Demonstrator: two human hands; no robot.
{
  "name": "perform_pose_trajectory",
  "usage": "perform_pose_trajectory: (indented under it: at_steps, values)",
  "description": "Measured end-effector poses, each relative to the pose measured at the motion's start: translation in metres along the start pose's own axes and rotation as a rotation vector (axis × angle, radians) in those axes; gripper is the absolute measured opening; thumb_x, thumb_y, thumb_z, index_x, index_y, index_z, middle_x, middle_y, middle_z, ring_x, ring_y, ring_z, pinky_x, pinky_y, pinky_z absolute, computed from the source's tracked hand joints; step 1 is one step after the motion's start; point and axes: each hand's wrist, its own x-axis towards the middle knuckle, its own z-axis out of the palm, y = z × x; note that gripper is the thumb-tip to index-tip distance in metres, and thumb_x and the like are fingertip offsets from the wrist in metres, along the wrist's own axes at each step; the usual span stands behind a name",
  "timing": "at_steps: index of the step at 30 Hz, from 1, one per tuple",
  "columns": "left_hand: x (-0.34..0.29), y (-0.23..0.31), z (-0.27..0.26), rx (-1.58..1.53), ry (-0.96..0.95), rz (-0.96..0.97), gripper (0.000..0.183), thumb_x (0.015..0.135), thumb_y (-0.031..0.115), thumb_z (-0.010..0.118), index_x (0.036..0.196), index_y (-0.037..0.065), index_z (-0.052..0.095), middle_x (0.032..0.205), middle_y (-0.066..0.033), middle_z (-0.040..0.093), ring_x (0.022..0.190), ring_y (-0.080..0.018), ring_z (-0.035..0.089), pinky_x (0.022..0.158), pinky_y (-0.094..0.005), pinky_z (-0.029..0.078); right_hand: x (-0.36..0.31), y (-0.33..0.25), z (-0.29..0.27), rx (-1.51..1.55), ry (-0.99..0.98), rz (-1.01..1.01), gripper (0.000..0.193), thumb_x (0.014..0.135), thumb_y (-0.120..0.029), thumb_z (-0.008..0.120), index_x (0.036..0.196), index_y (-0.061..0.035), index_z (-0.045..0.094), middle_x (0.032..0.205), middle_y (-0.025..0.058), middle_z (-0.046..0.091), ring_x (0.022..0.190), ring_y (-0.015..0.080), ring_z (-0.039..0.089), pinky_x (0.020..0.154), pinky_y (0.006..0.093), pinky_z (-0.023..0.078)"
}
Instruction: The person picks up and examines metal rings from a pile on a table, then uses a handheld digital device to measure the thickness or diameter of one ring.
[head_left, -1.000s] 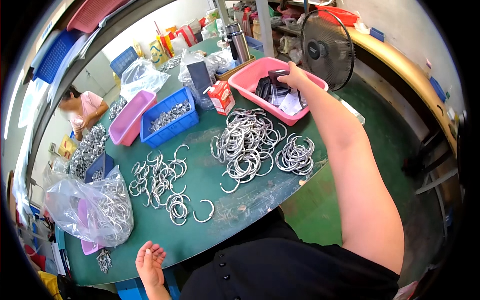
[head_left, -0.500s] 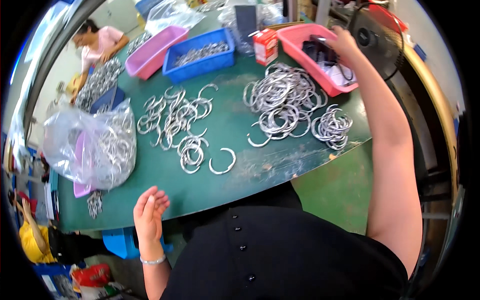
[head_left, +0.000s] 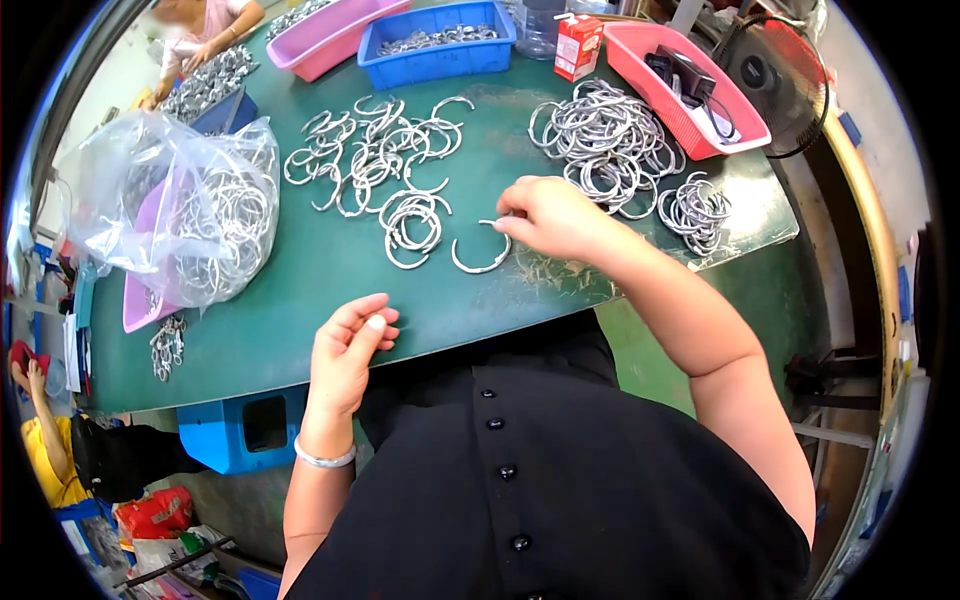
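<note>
My right hand (head_left: 548, 218) reaches over the middle of the green table. Its thumb and curled fingertips are closed at the upper edge of a single C-shaped silver bangle (head_left: 484, 266), which lies on the tabletop and is partly covered by the thumb. Empty, my left hand (head_left: 350, 348) hovers at the table's near edge, loosely curled with the thumb apart. Beyond the single bangle lies a loose spread of similar bangles (head_left: 370, 160). To the right are a large heap of bangles (head_left: 610, 135) and a smaller pile (head_left: 695, 215).
A pink basket (head_left: 740, 148) holding dark items and a cable stands at the far right, beside a fan (head_left: 755, 70). Further back are a red carton (head_left: 577, 48), a blue bin (head_left: 440, 65) and a pink bin (head_left: 330, 50). On the left sits a clear bag of bangles (head_left: 235, 215).
My right hand has come back from the pink basket to the single bangle. My left hand has shifted right and forward. The whole view has tilted toward the near side.
</note>
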Motion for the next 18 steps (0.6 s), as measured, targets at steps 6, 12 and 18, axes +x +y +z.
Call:
perform_pose_trajectory:
  at_steps: [6,12,18]
  values:
    - [-0.011,-0.003,0.004,0.026,-0.079,-0.024,0.025,0.083,0.008,0.051,0.107,-0.002,0.052,0.090,-0.0079,0.059,0.075,-0.0116,0.055,0.067,-0.0230,0.045,0.015,-0.009,0.029,-0.220,-0.040,0.095,0.013,0.067,-0.008,0.049,0.076,-0.0019,0.057,0.081,0.0163,0.058,0.081,0.0309,0.056,0.072,0.0393,0.045]
    - [-0.015,-0.005,0.012,-0.062,-0.072,-0.034,0.027,0.085,0.011,0.048,0.110,-0.002,0.050,0.091,-0.0081,0.058,0.075,-0.0120,0.055,0.066,-0.0228,0.045,-0.003,-0.045,0.027,0.431,0.049,0.122,0.011,0.074,-0.010,0.057,0.072,0.0002,0.054,0.061,0.0029,0.052,0.053,0.0101,0.049,0.049,0.0261,0.040]
    - [-0.014,0.000,0.018,-0.245,-0.090,-0.053,0.021,0.088,0.014,0.046,0.101,0.000,0.055,0.079,-0.0066,0.059,0.066,-0.0118,0.055,0.060,-0.0224,0.045,-0.014,-0.072,0.029,0.985,-0.035,0.300,0.010,0.078,-0.011,0.058,0.075,-0.0023,0.053,0.061,-0.0021,0.050,0.052,0.0046,0.046,0.045,0.0191,0.037]
